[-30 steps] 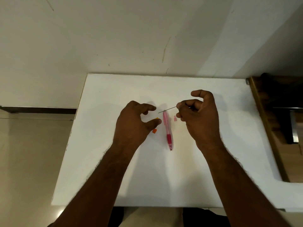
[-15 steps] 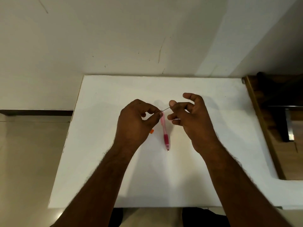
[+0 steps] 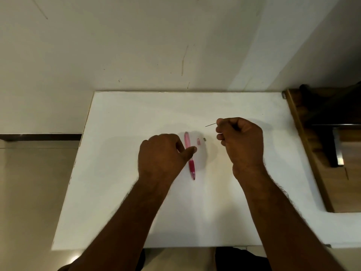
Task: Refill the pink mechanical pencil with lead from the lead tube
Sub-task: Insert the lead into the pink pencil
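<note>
The pink mechanical pencil (image 3: 189,155) lies flat near the middle of the white table (image 3: 121,192), its length running away from the person, the darker grip section and tip at the near end; I use it as the landmark. The left hand (image 3: 163,156) sits just left of the pencil, fingers curled, its thumb reaching across the barrel about midway; whether the thumb and fingers actually pinch the barrel or only lie over it cannot be told, since the hand is motion-blurred and hides its own fingertips. The right hand (image 3: 239,139) is right of the pencil and a little beyond it, raised over the table, fingers curled in; thumb and forefinger pinch a thin dark lead (image 3: 210,125) whose free end points left toward the pencil's far end; a pale sliver shows between the fingers lower down, too small to identify. The two hands are apart. Just right of the pencil's far half lies a small pink cap (image 3: 198,141), and just right of that a tiny greyish piece (image 3: 204,139), too small to name. No lead tube can be made out. No writing or brand is readable on the pencil. Far right of the pencil, wooden furniture (image 3: 312,153) is cut off by the frame edge, its dark upper part hard to make out.
</note>
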A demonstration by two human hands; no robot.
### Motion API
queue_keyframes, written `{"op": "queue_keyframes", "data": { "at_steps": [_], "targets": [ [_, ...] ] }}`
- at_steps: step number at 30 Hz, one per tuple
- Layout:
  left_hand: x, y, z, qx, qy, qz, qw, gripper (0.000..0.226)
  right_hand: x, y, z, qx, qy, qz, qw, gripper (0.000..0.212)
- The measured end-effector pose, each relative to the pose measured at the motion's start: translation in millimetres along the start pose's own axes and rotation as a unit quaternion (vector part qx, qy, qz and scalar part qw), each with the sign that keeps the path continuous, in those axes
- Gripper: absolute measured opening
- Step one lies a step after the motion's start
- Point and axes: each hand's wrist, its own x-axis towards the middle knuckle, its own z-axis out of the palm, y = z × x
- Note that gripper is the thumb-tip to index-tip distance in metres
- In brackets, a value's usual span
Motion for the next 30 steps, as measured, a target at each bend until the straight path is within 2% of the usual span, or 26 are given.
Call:
{"op": "queue_keyframes", "data": {
  "at_steps": [5,10,13,17,22,30],
  "targets": [
    [-3.6,11.3,8.4,0.056,-0.04,-0.027,0.997,0.052,-0.6,-0.2,1.1,-0.022,0.017,-0.024,0.999,0.02],
    [-5.6,19.2,9.6,0.059,-0.061,-0.054,0.995,0.034,-1.8,0.0,0.7,0.004,0.013,-0.012,1.0,0.015],
    [-6.8,23.1,4.2,0.0,-0.024,-0.058,0.998,0.028,-2.4,-2.2,-0.8,0.061,0.012,0.02,0.998,0.014],
    [-8.7,20.1,-5.0,-0.075,0.067,-0.013,0.995,0.028,-5.3,-10.6,0.5,0.164,-0.016,0.072,0.984,0.016],
    [-10.5,11.6,-12.6,-0.102,0.094,0.03,0.99,0.016,-12.3,-21.2,5.7,0.218,-0.081,0.077,0.97,0.014],
    [-10.3,-0.2,-21.2,-0.114,0.105,0.028,0.988,0.011,-15.6,-23.4,16.7,0.216,-0.093,0.036,0.971,0.014]
  ]
}}
